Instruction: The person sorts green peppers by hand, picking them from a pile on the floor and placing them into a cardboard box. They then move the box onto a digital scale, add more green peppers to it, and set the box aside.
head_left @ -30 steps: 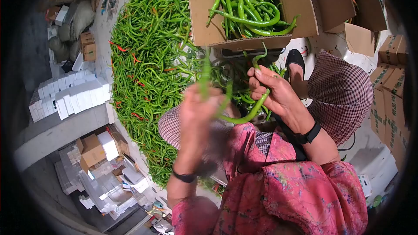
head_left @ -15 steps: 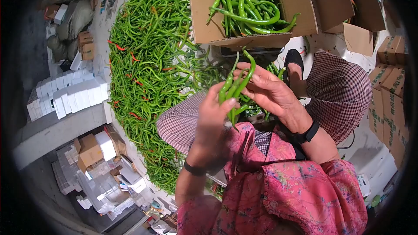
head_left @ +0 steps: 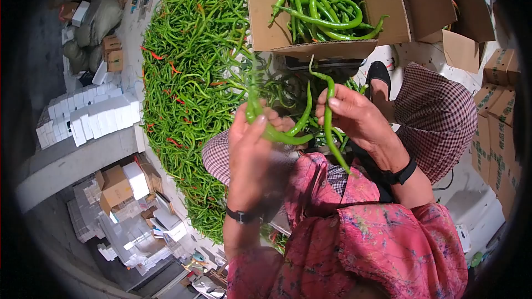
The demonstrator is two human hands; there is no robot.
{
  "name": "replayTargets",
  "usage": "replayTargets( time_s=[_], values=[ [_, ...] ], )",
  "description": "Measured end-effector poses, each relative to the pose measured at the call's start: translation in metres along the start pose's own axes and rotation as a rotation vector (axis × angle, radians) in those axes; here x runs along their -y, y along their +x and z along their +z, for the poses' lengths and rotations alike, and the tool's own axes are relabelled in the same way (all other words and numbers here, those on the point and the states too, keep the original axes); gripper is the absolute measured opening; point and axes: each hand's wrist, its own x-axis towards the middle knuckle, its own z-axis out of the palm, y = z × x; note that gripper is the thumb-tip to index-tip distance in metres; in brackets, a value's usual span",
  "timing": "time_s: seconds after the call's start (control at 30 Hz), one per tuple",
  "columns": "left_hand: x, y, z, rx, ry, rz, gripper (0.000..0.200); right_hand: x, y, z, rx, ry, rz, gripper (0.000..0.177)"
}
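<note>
Green chillies, curved, pinched in left hand fingers; right hand fingers closed round one long chilli. Risk: it hangs by a light pinch and may slip onto the lap.

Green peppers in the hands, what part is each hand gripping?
Left hand pinches curved green peppers near their bend; right hand grips one long green pepper by its upper half.

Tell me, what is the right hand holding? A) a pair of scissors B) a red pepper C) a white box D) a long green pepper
D: the right hand pinches a long green pepper that hangs down past its fingers, while the left hand grips curved green peppers.
</note>
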Motion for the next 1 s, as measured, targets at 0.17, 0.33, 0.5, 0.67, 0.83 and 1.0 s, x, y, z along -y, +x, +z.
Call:
replayTargets(
  time_s=[0.17,0.33,0.5,0.67,0.83,1.0],
  values=[
    [-0.016,-0.002,-0.03,0.046,-0.167,0.06,0.039,0.003,0.004,-0.008,-0.092,0.101,-0.139,0.02],
    [-0.024,-0.004,-0.04,0.11,-0.484,0.123,0.036,0.006,0.001,-0.011,-0.209,-0.007,-0.178,0.02],
    [-0.027,-0.005,-0.031,0.145,-0.689,0.286,0.034,-0.006,0.001,-0.002,-0.18,-0.067,-0.059,0.027],
    [-0.008,-0.013,0.016,0.168,-0.469,0.272,0.026,-0.002,-0.007,0.06,0.078,0.063,-0.061,0.044],
    [-0.01,-0.009,0.045,0.182,-0.315,0.203,0.03,0.041,-0.002,0.089,-0.16,-0.175,-0.323,0.028],
    [-0.012,0.004,0.064,0.373,-0.25,0.13,0.04,0.119,0.021,0.088,-0.21,-0.263,-0.416,0.019]
  ],
)
